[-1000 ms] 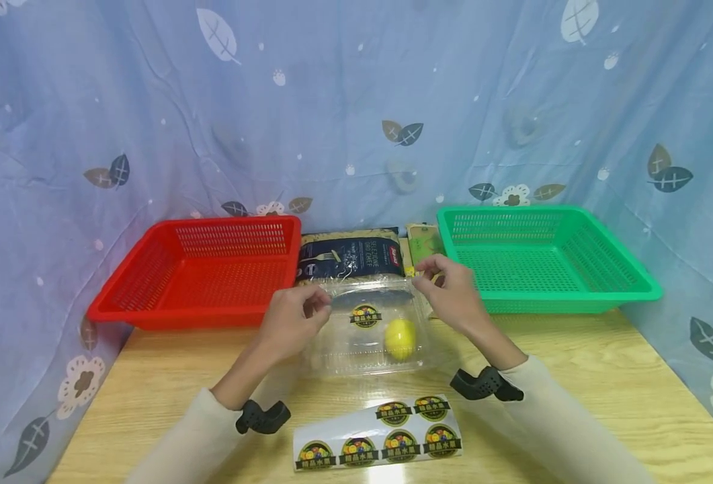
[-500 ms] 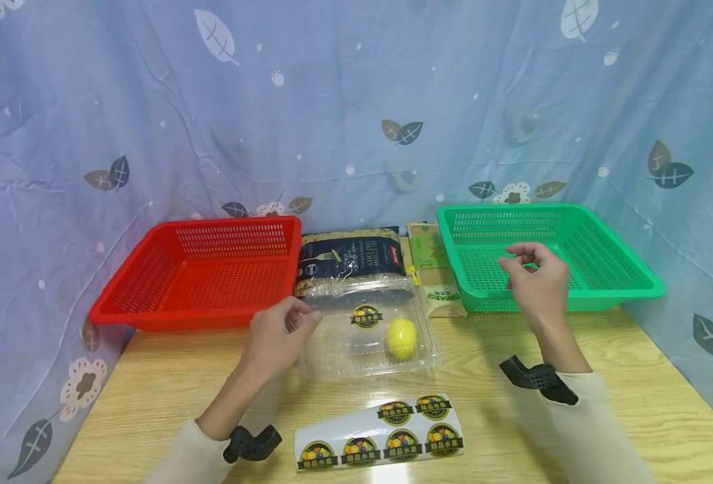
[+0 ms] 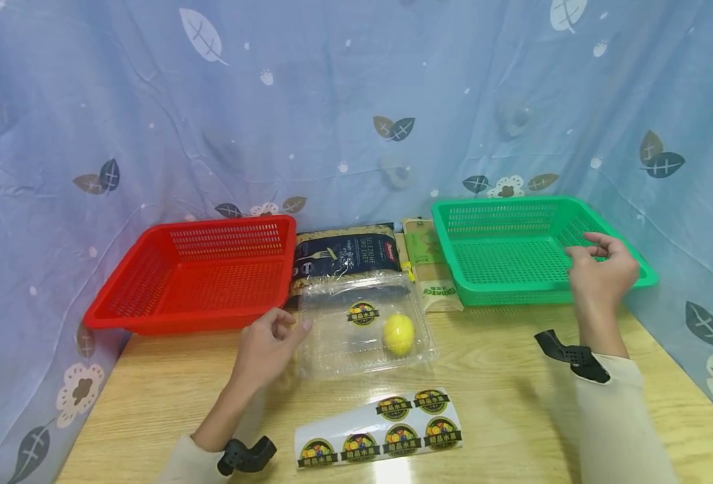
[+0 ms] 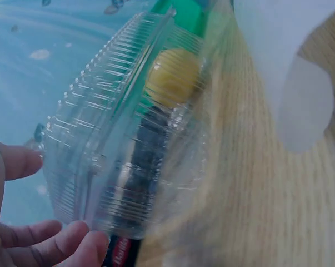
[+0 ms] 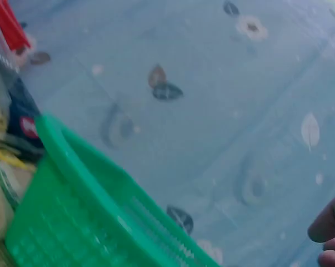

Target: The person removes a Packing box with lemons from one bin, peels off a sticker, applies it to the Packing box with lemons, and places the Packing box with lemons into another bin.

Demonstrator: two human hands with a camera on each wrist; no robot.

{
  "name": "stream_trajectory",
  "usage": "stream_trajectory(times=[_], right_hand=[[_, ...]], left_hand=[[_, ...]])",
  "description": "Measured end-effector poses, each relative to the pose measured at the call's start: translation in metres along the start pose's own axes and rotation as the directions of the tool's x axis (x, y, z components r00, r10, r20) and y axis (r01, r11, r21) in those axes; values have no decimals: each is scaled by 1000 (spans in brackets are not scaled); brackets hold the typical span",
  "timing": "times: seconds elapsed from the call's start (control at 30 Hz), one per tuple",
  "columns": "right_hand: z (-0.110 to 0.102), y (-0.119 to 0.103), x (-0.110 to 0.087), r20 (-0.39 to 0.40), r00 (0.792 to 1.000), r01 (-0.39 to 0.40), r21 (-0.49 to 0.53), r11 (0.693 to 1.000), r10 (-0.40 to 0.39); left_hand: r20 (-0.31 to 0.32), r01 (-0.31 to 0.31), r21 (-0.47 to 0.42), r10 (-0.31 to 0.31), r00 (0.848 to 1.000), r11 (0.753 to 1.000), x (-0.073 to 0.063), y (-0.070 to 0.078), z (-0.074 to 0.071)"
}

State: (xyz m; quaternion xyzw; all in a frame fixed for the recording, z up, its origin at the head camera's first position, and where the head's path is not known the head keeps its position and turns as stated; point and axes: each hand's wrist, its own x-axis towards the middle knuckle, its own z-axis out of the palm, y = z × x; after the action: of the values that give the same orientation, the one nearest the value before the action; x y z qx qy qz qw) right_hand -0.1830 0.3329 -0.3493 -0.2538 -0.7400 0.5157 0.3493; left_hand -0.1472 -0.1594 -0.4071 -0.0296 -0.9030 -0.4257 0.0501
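Note:
A clear plastic clamshell box [image 3: 332, 346], its lid down, sits mid-table with a yellow lemon [image 3: 398, 335] inside at the right. On the lid is a round black fruit sticker [image 3: 363, 314]. My left hand [image 3: 268, 349] is beside the box's left edge, fingers loosely bent and holding nothing. In the left wrist view those fingers lie close to the corner of the box; whether they touch it I cannot tell. Over the right front rim of the green basket [image 3: 537, 288] hovers my right hand [image 3: 603, 272], loosely curled around nothing. Only its fingertips [image 5: 328, 228] show in the right wrist view.
A sheet of round stickers [image 3: 338, 430] lies at the front of the table. Behind the box are a dark pasta bag [image 3: 347, 254] and a green-and-tan packet [image 3: 425, 249]. The red basket [image 3: 187, 319] stands left, against a blue curtain [image 3: 344, 101].
My right hand has left the box's far right corner and swung right to the green basket. The left hand has drawn slightly left and down from the box, which stays put.

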Motion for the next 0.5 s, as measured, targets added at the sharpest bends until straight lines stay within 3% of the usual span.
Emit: stream_trajectory(times=[0.1,0.23,0.33,0.5], right_hand=[[-2,9,10,-98,993,-58,24,998,60],[-5,24,17,-189,969,-148,85,985,161],[-7,32,20,-214,948,-212,124,969,235],[-9,26,19,-226,933,-251,148,957,280]], left_hand=[[43,37,-83,-34,998,996,0,-3,1],[80,92,-173,-79,994,981,-1,-4,3],[82,116,-200,-101,991,973,-1,-5,4],[116,143,-253,-117,986,957,2,-6,7]])
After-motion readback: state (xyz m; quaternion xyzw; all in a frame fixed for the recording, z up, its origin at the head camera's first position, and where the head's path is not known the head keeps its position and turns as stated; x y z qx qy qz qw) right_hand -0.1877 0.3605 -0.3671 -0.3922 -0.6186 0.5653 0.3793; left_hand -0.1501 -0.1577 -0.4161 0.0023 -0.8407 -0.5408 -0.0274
